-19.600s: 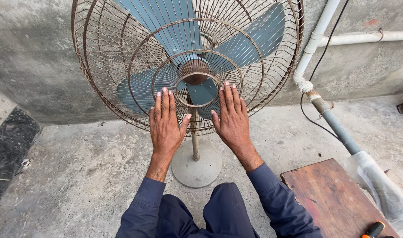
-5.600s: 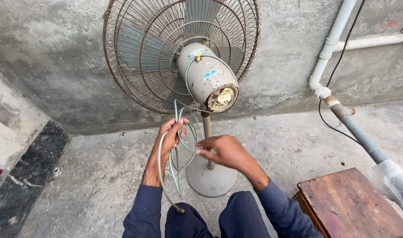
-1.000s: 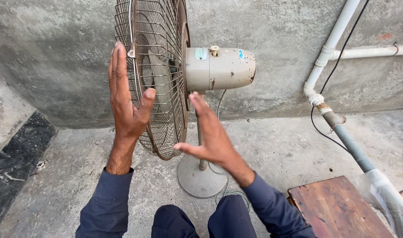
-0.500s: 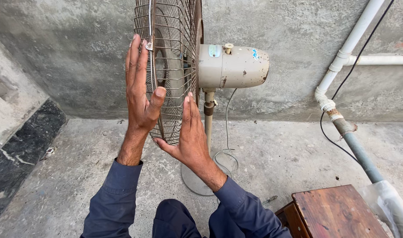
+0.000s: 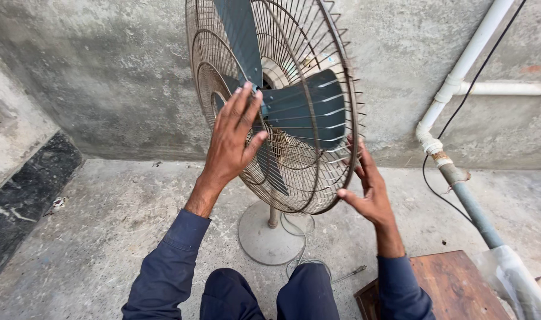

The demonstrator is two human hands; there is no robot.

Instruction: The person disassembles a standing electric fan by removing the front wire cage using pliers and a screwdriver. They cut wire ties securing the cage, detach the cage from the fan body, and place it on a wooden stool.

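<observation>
A pedestal fan stands in front of me on a round grey base (image 5: 269, 240). Its rusty wire cage (image 5: 326, 71) encloses dark blue blades (image 5: 306, 109). My left hand (image 5: 233, 139) lies flat against the front of the cage, fingers spread and pointing up. My right hand (image 5: 368, 186) touches the cage's lower right rim from the side, with the fingers partly behind the wires. Neither hand grips anything that I can see. The fan's motor housing is hidden behind the blades.
A grey concrete wall rises behind the fan. White pipes (image 5: 460, 74) with a black cable (image 5: 427, 178) run down at right. A brown wooden stool (image 5: 454, 287) sits at lower right. The fan's cord lies coiled on the concrete floor by the base.
The fan head has turned from side-on so its front cage faces me. My left hand stays flat on the grille, and my right hand has moved to the cage's right rim.
</observation>
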